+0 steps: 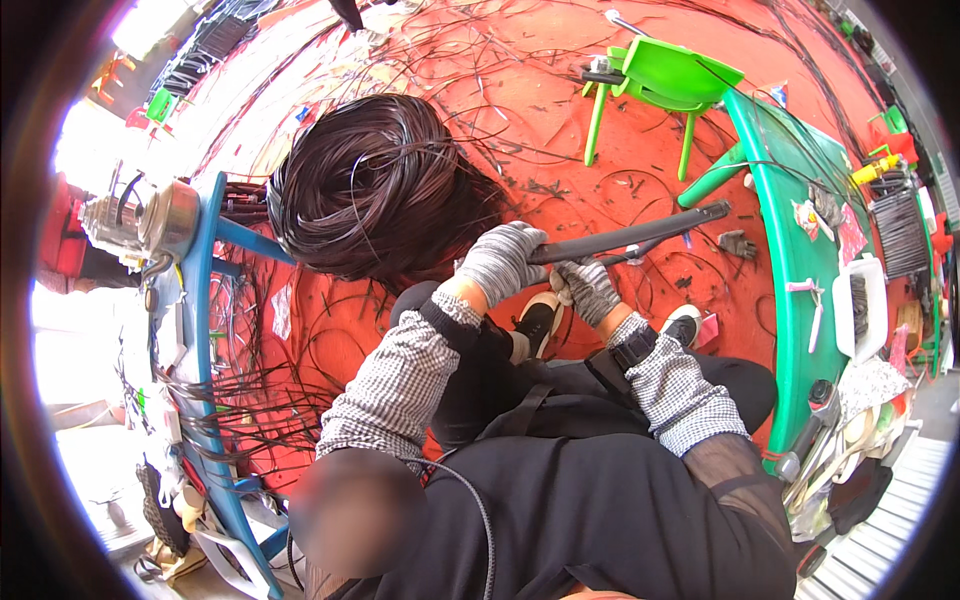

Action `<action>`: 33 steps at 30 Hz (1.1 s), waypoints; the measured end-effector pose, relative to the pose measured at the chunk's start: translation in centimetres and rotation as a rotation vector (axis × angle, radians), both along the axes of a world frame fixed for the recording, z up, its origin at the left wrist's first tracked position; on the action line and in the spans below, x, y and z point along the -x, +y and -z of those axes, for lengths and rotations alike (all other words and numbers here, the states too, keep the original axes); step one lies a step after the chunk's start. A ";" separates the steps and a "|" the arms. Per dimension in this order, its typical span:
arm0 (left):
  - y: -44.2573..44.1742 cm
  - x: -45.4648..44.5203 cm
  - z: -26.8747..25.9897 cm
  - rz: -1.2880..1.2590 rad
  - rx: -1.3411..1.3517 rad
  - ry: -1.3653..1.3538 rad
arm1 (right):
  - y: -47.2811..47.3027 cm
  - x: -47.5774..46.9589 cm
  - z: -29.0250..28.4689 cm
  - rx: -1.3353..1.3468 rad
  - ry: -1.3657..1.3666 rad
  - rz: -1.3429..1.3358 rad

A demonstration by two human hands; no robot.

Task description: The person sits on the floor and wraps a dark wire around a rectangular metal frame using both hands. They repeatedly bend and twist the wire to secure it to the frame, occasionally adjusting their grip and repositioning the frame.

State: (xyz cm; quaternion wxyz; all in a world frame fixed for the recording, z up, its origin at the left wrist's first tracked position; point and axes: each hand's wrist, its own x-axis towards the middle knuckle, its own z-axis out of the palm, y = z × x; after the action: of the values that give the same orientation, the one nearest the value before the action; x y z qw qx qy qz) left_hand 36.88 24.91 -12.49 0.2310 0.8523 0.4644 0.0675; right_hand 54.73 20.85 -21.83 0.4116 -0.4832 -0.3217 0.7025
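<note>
My left hand, in a grey knit glove, is closed around the near end of a thick dark tube or bundle that slants up to the right. Just right of and below it, my right hand, gloved too, has its fingers curled at a second thin dark piece beneath the first. What lies inside its fingers is partly hidden. Both hands are above my knees. A big coil of dark, glossy plastic strands rests on the red floor, beyond and left of my left hand.
A green table with a white tray stands at the right, a green chair beyond. The blue table at the left bears a metal machine. A loose glove and scattered strands lie on the floor.
</note>
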 end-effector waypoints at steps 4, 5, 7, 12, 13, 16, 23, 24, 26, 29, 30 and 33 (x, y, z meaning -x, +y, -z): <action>0.1 1.5 1.8 0.042 -0.014 -0.173 | -0.6 0.7 0.4 0.045 0.004 -0.038; 0.0 1.7 2.1 0.061 -0.021 -0.222 | -0.9 0.8 0.4 0.091 0.014 -0.025; 0.2 2.2 2.2 0.019 0.127 -0.300 | -1.3 0.9 0.3 0.062 0.050 -0.018; -0.7 5.4 2.1 0.039 -0.086 -0.125 | -2.2 0.8 -0.7 0.014 -0.087 -0.040; -1.3 6.0 2.2 0.019 -0.102 -0.068 | -2.3 0.8 -0.9 0.028 -0.100 -0.042; -3.6 7.2 2.6 -0.099 -0.098 -0.026 | -2.7 0.9 -1.1 0.040 -0.126 -0.051; -4.9 7.7 3.0 -0.220 -0.107 -0.033 | -3.8 0.7 -1.6 -0.014 -0.096 -0.045; -4.8 7.6 2.9 -0.221 -0.098 -0.035 | -3.9 0.6 -1.9 -0.025 -0.102 -0.045; -4.6 7.3 2.6 -0.219 -0.091 -0.001 | -4.1 0.5 -2.4 -0.041 -0.097 -0.055; -4.1 6.3 1.9 -0.150 -0.118 0.101 | -4.3 0.4 -3.2 -0.037 -0.048 -0.078; -3.8 5.7 1.8 -0.118 -0.131 0.142 | -4.4 0.4 -3.5 -0.022 -0.023 -0.082; -3.1 3.1 2.0 0.023 -0.234 0.129 | -4.7 0.3 -4.0 -0.068 -0.027 -0.070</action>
State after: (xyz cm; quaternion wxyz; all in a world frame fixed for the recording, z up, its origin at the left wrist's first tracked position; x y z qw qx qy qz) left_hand 33.75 21.83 -14.44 0.1003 0.8812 0.4575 0.0637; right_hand 54.47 16.16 -17.78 0.3988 -0.4667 -0.3676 0.6986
